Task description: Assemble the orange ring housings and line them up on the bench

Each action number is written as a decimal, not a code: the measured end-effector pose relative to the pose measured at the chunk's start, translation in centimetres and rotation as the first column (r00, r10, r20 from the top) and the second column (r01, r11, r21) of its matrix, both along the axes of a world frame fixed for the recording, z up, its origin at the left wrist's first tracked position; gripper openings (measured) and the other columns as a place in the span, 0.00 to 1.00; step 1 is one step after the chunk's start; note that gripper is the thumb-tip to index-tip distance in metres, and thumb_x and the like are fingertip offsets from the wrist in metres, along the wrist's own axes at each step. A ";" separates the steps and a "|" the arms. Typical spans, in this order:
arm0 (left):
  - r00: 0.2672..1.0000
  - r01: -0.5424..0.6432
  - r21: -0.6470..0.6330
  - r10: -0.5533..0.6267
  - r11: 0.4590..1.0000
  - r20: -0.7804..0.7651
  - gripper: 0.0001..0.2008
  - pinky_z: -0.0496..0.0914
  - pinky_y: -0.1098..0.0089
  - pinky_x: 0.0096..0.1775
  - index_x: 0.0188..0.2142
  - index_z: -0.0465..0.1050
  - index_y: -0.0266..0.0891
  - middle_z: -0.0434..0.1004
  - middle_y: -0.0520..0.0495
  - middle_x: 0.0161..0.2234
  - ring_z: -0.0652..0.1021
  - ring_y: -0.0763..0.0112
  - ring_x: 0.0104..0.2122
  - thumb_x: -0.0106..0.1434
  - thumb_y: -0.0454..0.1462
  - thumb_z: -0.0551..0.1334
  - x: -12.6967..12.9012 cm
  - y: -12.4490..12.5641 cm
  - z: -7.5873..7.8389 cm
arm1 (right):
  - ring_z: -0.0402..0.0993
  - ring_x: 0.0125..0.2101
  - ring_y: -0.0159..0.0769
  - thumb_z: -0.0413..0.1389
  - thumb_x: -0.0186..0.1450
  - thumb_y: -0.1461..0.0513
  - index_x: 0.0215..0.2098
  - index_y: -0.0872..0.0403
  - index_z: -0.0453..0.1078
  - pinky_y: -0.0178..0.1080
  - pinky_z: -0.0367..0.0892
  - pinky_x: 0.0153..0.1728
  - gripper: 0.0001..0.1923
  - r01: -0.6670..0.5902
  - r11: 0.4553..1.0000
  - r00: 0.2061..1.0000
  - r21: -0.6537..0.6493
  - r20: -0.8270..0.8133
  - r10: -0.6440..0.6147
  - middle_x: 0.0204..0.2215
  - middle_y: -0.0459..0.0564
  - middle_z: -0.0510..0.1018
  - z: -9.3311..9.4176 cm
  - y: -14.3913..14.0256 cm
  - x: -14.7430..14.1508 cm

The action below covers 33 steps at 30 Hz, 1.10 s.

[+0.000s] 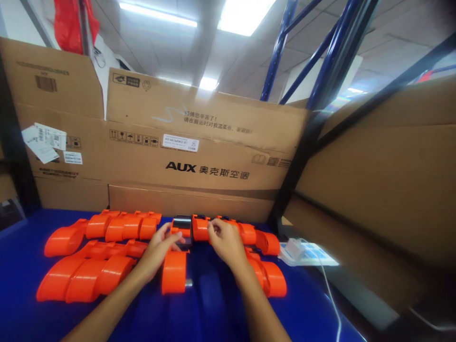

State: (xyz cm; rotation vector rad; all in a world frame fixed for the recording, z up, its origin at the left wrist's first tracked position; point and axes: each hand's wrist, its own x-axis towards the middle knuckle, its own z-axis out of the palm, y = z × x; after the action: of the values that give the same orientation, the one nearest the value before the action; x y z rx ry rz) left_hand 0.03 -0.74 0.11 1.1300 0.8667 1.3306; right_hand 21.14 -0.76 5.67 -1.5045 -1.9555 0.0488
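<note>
Currently both hands sit at the middle of the blue table (pixel 213 313), working 1 small black device (pixel 182 229) that lies flat among orange plastic casings. Left hand (pixel 158 249): fingers partly curled, thumb and fingertips pinching the device's left edge, apparently to steady it. Right hand (pixel 224 242): fingers bent down onto the orange casing (pixel 200 229) touching the device's right side; grip looks light, but whether it fully closes on the part I cannot tell. Another orange casing (pixel 174 270) lies just in front of the device, between the forearms, within easy reach. Finished-looking orange pieces (pixel 103 228) lie in rows to the left, more to the right (pixel 270 275). AUX cardboard box (pixel 199 156) stands behind. White charger with cable (pixel 295 249) rests right of the pile.
</note>
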 end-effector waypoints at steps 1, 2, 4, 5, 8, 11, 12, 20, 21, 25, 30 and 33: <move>1.000 -0.010 -0.004 0.010 1.000 0.004 0.21 0.68 0.72 0.28 0.46 0.70 0.40 0.81 0.48 0.30 0.77 0.71 0.23 0.56 0.46 0.69 -0.1 0.0 0.0 | 0.77 0.36 0.43 0.50 0.69 0.58 0.37 0.53 0.77 0.38 0.66 0.35 0.13 0.059 0.997 0.992 -0.052 0.118 -0.053 0.32 0.54 0.81 0.0 -0.1 0.3; 1.000 -0.012 -0.011 0.013 1.000 0.007 0.22 0.68 0.72 0.28 0.46 0.69 0.40 0.81 0.47 0.30 0.77 0.70 0.23 0.56 0.46 0.69 -0.1 0.0 0.1 | 0.77 0.38 0.46 0.53 0.66 0.59 0.37 0.52 0.77 0.39 0.66 0.36 0.11 0.115 0.989 0.969 -0.093 0.231 -0.091 0.35 0.55 0.81 0.0 -0.3 0.5; 1.000 0.000 -0.031 0.001 1.000 0.021 0.23 0.68 0.72 0.27 0.46 0.69 0.40 0.81 0.47 0.31 0.77 0.70 0.23 0.55 0.46 0.69 -0.1 -0.1 0.2 | 0.77 0.42 0.50 0.58 0.62 0.60 0.38 0.52 0.78 0.43 0.67 0.38 0.09 0.212 0.964 0.900 -0.161 0.417 -0.129 0.39 0.59 0.81 -0.2 -0.7 0.6; 0.999 0.010 -0.039 -0.009 0.999 0.031 0.23 0.69 0.71 0.28 0.47 0.69 0.40 0.81 0.48 0.30 0.77 0.70 0.23 0.54 0.46 0.70 -0.1 -0.1 0.3 | 0.76 0.44 0.52 0.59 0.60 0.61 0.39 0.53 0.78 0.44 0.67 0.39 0.09 0.247 0.951 0.868 -0.188 0.480 -0.131 0.40 0.60 0.80 -0.3 -0.9 0.6; 0.998 0.042 -0.039 -0.041 0.998 0.048 0.25 0.69 0.71 0.28 0.48 0.68 0.41 0.81 0.49 0.30 0.77 0.70 0.22 0.53 0.45 0.71 0.1 -0.2 0.3 | 0.76 0.46 0.54 0.62 0.56 0.65 0.39 0.54 0.79 0.46 0.68 0.41 0.12 0.291 0.927 0.817 -0.237 0.567 -0.111 0.40 0.63 0.81 -0.7 -1.3 0.5; 0.998 0.064 -0.018 -0.063 0.998 0.025 0.24 0.69 0.72 0.26 0.47 0.69 0.40 0.80 0.49 0.30 0.76 0.71 0.22 0.54 0.46 0.70 0.1 -0.2 0.2 | 0.76 0.46 0.54 0.61 0.55 0.70 0.38 0.56 0.79 0.46 0.69 0.42 0.13 0.299 0.925 0.806 -0.237 0.581 -0.112 0.38 0.63 0.81 -1.0 -1.3 0.4; 0.998 0.064 -0.010 -0.064 0.998 0.015 0.24 0.70 0.72 0.27 0.47 0.69 0.40 0.80 0.49 0.30 0.77 0.71 0.22 0.54 0.46 0.70 0.0 -0.2 0.2 | 0.76 0.46 0.54 0.60 0.55 0.71 0.38 0.56 0.79 0.46 0.69 0.42 0.13 0.299 0.925 0.805 -0.234 0.582 -0.114 0.39 0.63 0.81 -1.0 -1.2 0.4; 0.999 0.050 0.006 -0.050 0.999 -0.014 0.24 0.70 0.71 0.27 0.49 0.70 0.40 0.80 0.48 0.31 0.78 0.69 0.23 0.55 0.46 0.69 0.0 0.0 0.0 | 0.77 0.44 0.53 0.59 0.57 0.69 0.40 0.55 0.77 0.45 0.69 0.41 0.13 0.255 0.941 0.833 -0.222 0.545 -0.098 0.40 0.63 0.81 -1.3 -1.2 0.1; 0.999 0.047 0.009 -0.047 0.999 -0.022 0.25 0.70 0.71 0.26 0.50 0.70 0.41 0.81 0.48 0.31 0.78 0.69 0.23 0.55 0.46 0.69 -0.1 0.0 0.0 | 0.77 0.44 0.53 0.60 0.56 0.68 0.40 0.55 0.77 0.45 0.68 0.41 0.13 0.242 0.944 0.838 -0.223 0.539 -0.088 0.41 0.62 0.81 -1.3 -1.3 0.0; 0.998 0.055 0.023 -0.054 0.998 -0.040 0.25 0.70 0.71 0.26 0.51 0.69 0.41 0.81 0.48 0.32 0.78 0.69 0.24 0.56 0.46 0.68 -0.1 0.1 -0.1 | 0.76 0.44 0.50 0.61 0.57 0.65 0.42 0.53 0.76 0.43 0.67 0.43 0.13 0.172 0.961 0.861 -0.218 0.507 -0.039 0.43 0.59 0.80 -1.2 -1.7 -0.2; 0.997 0.058 0.035 -0.056 0.998 -0.050 0.21 0.70 0.72 0.27 0.47 0.70 0.41 0.81 0.46 0.36 0.80 0.69 0.24 0.57 0.45 0.68 0.1 -0.1 -0.1 | 0.74 0.44 0.47 0.60 0.59 0.60 0.40 0.53 0.75 0.42 0.65 0.43 0.11 -0.018 0.991 0.942 -0.136 0.330 0.062 0.41 0.57 0.79 -0.8 -1.9 -0.3; 0.996 0.074 0.007 -0.073 0.997 -0.055 0.19 0.70 0.72 0.27 0.47 0.70 0.42 0.81 0.46 0.38 0.80 0.70 0.24 0.58 0.45 0.67 0.4 -0.4 0.1 | 0.75 0.39 0.43 0.61 0.58 0.58 0.39 0.53 0.73 0.39 0.66 0.39 0.11 -0.106 0.987 0.984 -0.124 0.129 0.122 0.36 0.52 0.79 -0.8 -1.6 -0.5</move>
State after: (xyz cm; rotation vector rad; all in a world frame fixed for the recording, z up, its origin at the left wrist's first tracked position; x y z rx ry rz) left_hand 0.40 -1.18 0.16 1.1991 0.8515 1.2496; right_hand 20.68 -2.32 4.82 -1.5020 -2.1811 0.1143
